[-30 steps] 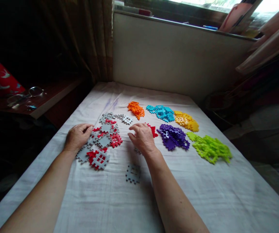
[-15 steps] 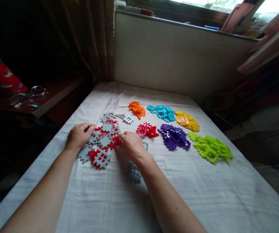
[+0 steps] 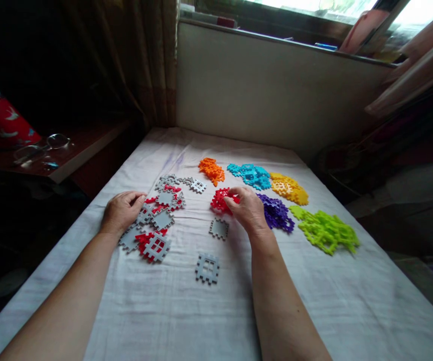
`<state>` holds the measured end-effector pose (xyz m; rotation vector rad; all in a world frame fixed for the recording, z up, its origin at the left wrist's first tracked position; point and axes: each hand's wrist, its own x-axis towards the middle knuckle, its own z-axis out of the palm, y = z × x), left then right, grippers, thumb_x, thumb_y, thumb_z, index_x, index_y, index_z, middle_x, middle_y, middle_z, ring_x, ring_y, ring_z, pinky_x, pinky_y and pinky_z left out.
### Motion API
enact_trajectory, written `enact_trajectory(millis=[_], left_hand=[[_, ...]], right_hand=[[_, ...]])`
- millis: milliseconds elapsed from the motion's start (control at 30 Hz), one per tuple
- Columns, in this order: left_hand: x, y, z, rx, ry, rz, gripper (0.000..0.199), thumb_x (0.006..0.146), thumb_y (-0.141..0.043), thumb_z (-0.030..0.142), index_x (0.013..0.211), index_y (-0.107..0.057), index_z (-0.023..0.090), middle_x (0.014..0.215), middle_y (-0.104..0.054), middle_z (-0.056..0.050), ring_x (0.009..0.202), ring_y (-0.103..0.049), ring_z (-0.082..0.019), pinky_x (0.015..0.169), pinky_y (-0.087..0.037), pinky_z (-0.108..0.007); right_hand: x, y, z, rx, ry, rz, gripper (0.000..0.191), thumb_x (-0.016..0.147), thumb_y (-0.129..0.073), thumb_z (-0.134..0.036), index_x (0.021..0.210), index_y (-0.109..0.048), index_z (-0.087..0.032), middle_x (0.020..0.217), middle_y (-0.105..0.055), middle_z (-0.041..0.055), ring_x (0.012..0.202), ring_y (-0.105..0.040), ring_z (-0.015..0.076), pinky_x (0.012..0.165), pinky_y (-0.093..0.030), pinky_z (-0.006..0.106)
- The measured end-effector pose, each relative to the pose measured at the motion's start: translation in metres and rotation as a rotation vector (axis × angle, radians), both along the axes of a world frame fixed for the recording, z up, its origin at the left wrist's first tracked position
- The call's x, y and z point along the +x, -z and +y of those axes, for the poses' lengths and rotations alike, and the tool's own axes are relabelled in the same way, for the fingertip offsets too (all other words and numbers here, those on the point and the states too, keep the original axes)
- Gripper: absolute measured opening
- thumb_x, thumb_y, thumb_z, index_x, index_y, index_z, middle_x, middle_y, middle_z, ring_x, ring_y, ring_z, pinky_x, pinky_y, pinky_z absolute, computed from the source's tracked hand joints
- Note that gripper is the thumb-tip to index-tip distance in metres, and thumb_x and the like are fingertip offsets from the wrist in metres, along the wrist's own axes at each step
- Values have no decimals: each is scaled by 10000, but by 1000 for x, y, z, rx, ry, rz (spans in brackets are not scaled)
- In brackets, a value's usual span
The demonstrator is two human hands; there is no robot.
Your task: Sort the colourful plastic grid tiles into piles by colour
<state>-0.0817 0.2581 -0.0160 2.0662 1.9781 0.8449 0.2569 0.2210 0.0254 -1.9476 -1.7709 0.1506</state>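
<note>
My left hand (image 3: 123,212) rests at the left edge of a mixed spread of grey pieces (image 3: 163,219) and red pieces, its fingers curled together; whether anything is between them is hidden. Over the right side of the red pile (image 3: 221,200) is my right hand (image 3: 247,208), thumb and fingers bent close together. What it holds, if anything, cannot be made out. Two grey pieces lie apart nearer me: a square one (image 3: 219,228) and a window-shaped one (image 3: 207,268). The purple pile (image 3: 277,213) is partly covered by my right hand.
Orange (image 3: 211,170), blue (image 3: 252,176), yellow (image 3: 290,189) and lime green (image 3: 329,231) piles lie on the cloth-covered surface (image 3: 156,321). Glasses (image 3: 57,141) and a red item (image 3: 3,123) are on the dark side table (image 3: 88,150). A wall stands behind.
My right hand has moved right, from the red pieces in the mixed spread to the red pile. The square grey piece is now uncovered. My left hand has barely moved.
</note>
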Motion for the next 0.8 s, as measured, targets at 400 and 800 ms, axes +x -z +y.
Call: enact_trajectory(millis=[400,800], left_hand=[[-3,2,1,2,16,-11,464,828,-429,531,970,-752,229,1094,-771,-79,1069,-691,-273,991,-512,-368],[52,-14,-16,-231,315,294,650,888,-466,617,1444,-536,288,1596,-420,-90,1490,-341,-325,1206,-189,-606]], right_hand=[[4,14,5,111,62,36,130,864,-646,-272,928,-746,-220,1050,-697,105,1033,-629,292,924,-487,458],[-63,13,-4,-16,-317,10,193,906,-619,-252,1050,-747,-236,1152,-718,76,1088,-637,233,950,-495,346]])
